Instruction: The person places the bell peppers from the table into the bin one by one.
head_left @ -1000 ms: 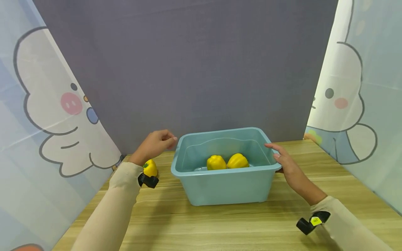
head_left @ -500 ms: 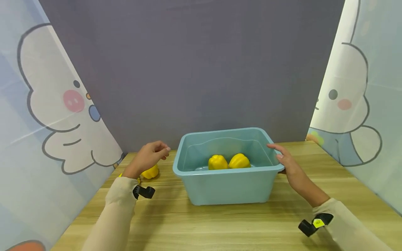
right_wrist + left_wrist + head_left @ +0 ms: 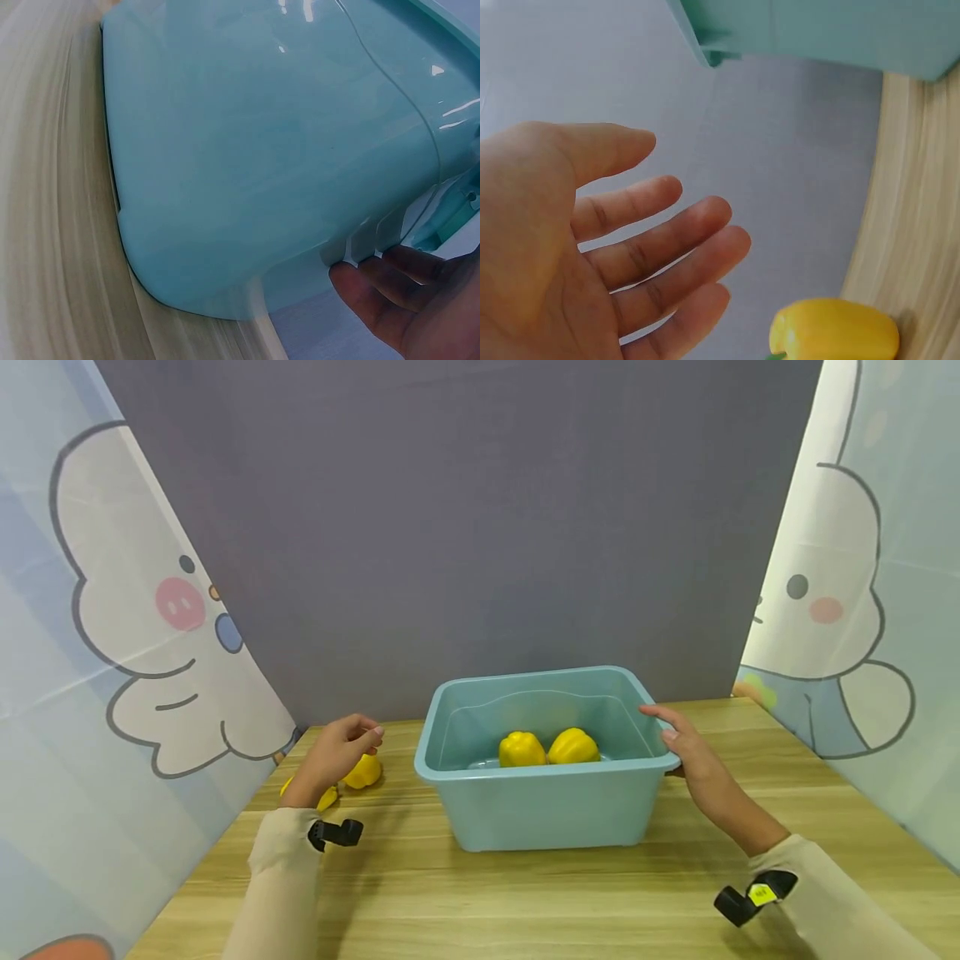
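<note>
A light blue plastic bin stands on the table with two yellow bell peppers inside. My right hand holds its right rim: index finger and thumb lie on the rim, while other fingertips touch the outer wall in the right wrist view. Left of the bin, my left hand hovers with loosely bent, spread fingers and nothing in them. Close beneath it a yellow bell pepper lies on the table. More yellow shows on both sides of the left wrist; whether that is one pepper or two I cannot tell.
The wood-grain table runs back to a grey cloth backdrop. Curtains with cartoon animals flank it on the left and right. Each wrist wears a small black camera.
My left hand has moved left and down, away from the bin's left rim to above the loose peppers. The right hand keeps its place on the bin.
</note>
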Demonstrator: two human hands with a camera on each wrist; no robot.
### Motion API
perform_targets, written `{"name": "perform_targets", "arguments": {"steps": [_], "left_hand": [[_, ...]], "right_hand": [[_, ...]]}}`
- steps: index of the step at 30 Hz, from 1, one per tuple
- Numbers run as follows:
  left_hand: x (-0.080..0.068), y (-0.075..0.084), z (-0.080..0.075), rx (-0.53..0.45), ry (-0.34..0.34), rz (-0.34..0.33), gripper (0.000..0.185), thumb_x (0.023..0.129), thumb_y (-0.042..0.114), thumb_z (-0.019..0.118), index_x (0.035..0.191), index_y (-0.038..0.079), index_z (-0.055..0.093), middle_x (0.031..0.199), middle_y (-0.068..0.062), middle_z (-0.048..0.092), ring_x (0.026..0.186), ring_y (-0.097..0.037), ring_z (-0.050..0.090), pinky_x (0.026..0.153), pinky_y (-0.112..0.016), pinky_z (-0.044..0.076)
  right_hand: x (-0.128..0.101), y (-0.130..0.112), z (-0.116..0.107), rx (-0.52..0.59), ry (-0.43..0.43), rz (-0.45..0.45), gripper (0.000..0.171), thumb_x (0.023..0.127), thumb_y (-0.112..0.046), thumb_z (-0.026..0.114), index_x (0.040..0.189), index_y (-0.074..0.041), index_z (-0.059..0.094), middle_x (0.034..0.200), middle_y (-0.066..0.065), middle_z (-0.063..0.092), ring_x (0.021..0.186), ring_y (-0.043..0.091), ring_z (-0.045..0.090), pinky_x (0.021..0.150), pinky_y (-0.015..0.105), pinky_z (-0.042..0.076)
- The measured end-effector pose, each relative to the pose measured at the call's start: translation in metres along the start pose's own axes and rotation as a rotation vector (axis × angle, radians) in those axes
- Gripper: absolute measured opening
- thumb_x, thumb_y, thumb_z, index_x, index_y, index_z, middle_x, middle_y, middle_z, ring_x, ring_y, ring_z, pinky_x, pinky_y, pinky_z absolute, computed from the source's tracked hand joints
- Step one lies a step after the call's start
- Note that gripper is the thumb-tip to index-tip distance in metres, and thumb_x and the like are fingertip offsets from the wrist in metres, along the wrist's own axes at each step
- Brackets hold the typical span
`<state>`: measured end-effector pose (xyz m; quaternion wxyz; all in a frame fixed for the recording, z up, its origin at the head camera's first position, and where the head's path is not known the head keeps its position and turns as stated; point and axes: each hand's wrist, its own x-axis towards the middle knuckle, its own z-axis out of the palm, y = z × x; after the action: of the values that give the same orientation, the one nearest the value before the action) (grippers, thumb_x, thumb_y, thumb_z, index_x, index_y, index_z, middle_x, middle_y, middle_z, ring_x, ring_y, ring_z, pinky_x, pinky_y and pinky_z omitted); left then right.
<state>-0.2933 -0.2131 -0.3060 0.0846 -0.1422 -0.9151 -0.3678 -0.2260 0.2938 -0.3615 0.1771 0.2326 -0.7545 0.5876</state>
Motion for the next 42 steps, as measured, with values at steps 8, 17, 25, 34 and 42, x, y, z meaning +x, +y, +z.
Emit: {"name": "perform_targets", "arguments": {"steps": [8,17,25,34,42], "left_hand": [[-0.008,-0.019,0.003,0.11,0.025,-0.043,0.038,0.105,0.037,0.055,0.125,0.006,0.063,0.109,-0.011,0.07,0.096,-0.024,0.066,0.08,-0.044,0.053],[0.0,-0.029,0.01,0.267,0.077,-0.024,0.041,0.103,0.045,0.054,0.117,0.01,0.068,0.102,-0.008,0.07,0.082,-0.021,0.062,0.073,-0.044,0.051],[-0.005,-0.042,0.012,0.345,0.11,-0.067,0.034,0.102,0.04,0.056,0.114,0.011,0.069,0.104,-0.009,0.071,0.087,-0.024,0.065,0.074,-0.047,0.052],[-0.006,-0.049,0.013,0.309,0.169,-0.099,0.035,0.103,0.034,0.055,0.117,0.006,0.068,0.113,-0.015,0.07,0.097,-0.033,0.065,0.082,-0.052,0.051],[-0.004,-0.057,0.014,0.248,0.247,-0.088,0.032,0.102,0.028,0.058,0.117,0.001,0.067,0.116,-0.02,0.065,0.102,-0.036,0.061,0.086,-0.054,0.05]], "right_hand": [[0.001,0.001,0.004,0.014,-0.015,0.028,0.042,0.107,-0.028,0.029,0.144,-0.012,0.042,0.136,0.018,0.038,0.096,0.019,0.059,0.07,0.032,0.053],[0.0,0.001,-0.001,-0.012,-0.023,0.027,0.043,0.108,-0.028,0.027,0.147,-0.01,0.038,0.14,0.022,0.037,0.097,0.019,0.058,0.071,0.033,0.053],[-0.001,0.003,0.002,-0.003,-0.025,0.032,0.043,0.108,-0.028,0.028,0.147,-0.013,0.039,0.139,0.024,0.038,0.098,0.019,0.058,0.071,0.035,0.054],[-0.002,0.001,-0.001,-0.044,-0.034,0.046,0.047,0.108,-0.031,0.027,0.148,-0.007,0.034,0.143,0.024,0.035,0.103,0.021,0.056,0.074,0.036,0.053],[-0.002,-0.001,-0.002,-0.023,-0.029,0.048,0.046,0.108,-0.031,0.027,0.148,-0.01,0.036,0.14,0.022,0.037,0.101,0.019,0.056,0.074,0.035,0.053]]}}
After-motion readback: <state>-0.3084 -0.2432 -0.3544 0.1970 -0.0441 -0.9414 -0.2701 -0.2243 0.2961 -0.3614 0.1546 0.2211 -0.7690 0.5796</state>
